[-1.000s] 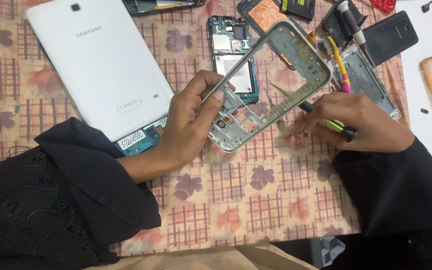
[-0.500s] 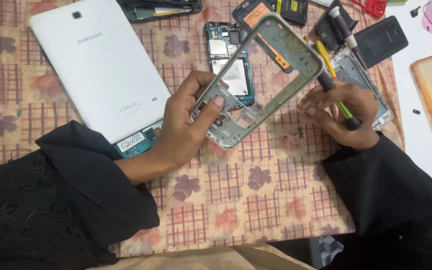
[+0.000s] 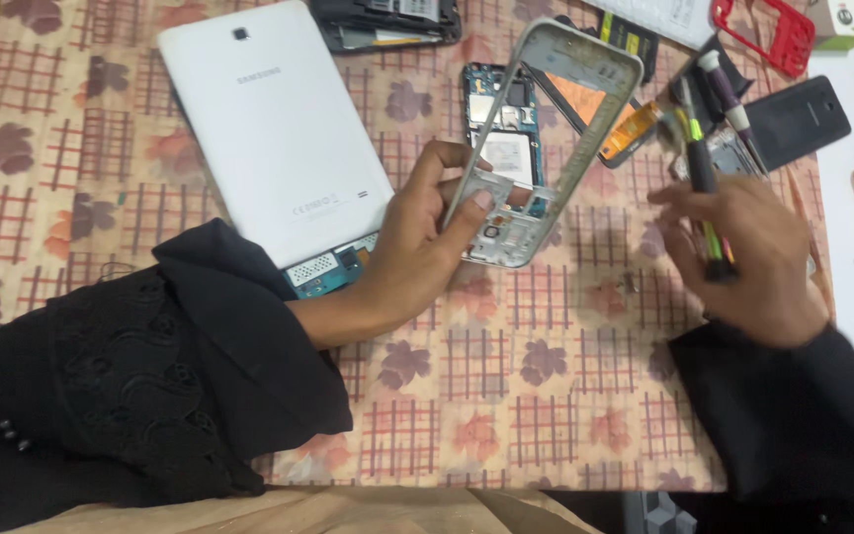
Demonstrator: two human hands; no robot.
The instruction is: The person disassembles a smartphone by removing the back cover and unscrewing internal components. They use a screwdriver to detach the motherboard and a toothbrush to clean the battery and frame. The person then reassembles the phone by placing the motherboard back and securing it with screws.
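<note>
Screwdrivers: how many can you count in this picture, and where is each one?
2. One screwdriver with a yellow-green handle is in the right hand; a second screwdriver lies on the table beyond it. Others may hide among the parts.

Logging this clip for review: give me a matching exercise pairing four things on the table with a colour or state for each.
Things:
1. phone frame
2. screwdriver
3. tablet
4. phone cover

States:
A. red, lying at the far edge
B. white, back up on the cloth
C. lifted in the left hand
D. held in the right hand

Pairs: 1-C, 2-D, 3-B, 4-A
</note>
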